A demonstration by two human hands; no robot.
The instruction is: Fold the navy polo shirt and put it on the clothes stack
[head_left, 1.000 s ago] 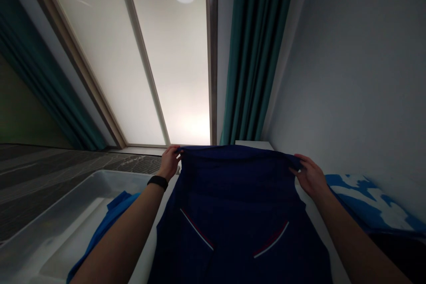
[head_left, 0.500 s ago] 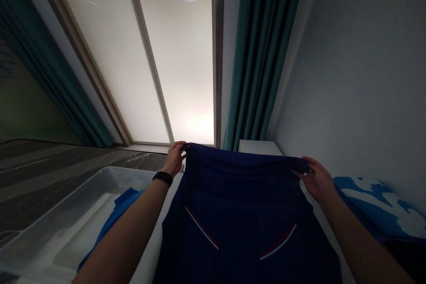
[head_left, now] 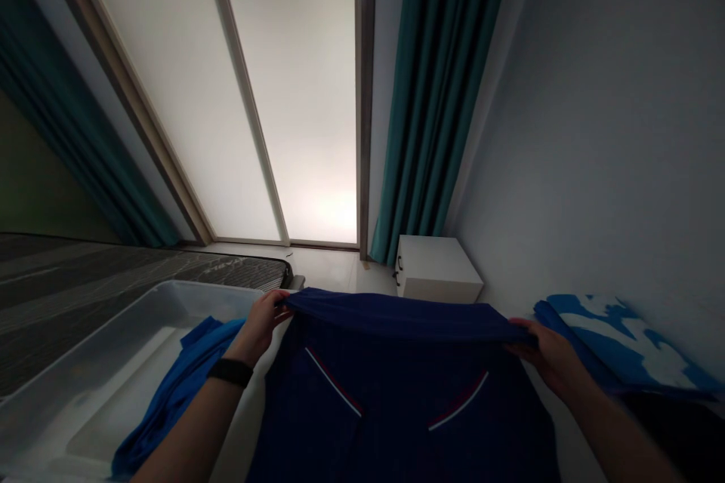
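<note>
A dark navy garment [head_left: 396, 377] with two slanted red-and-white trim lines is stretched out in front of me. I cannot tell exactly what kind it is. My left hand [head_left: 265, 326] wears a black wristband and pinches its upper left corner. At the upper right corner, my right hand [head_left: 547, 353] grips the cloth between thumb and fingers. The top edge between both hands is folded over in a band. The garment's lower part runs out of view.
Left of me stands a translucent plastic bin [head_left: 170, 294] with blue clothing [head_left: 192, 370] inside. Folded blue-and-white fabric [head_left: 623, 339] lies on the right by the wall. Beyond are a white cabinet [head_left: 439, 272], a teal curtain [head_left: 442, 106] and frosted sliding doors [head_left: 300, 128].
Both hands have come down with the garment's top edge, also shifting slightly left. More of the white cabinet and floor behind now shows.
</note>
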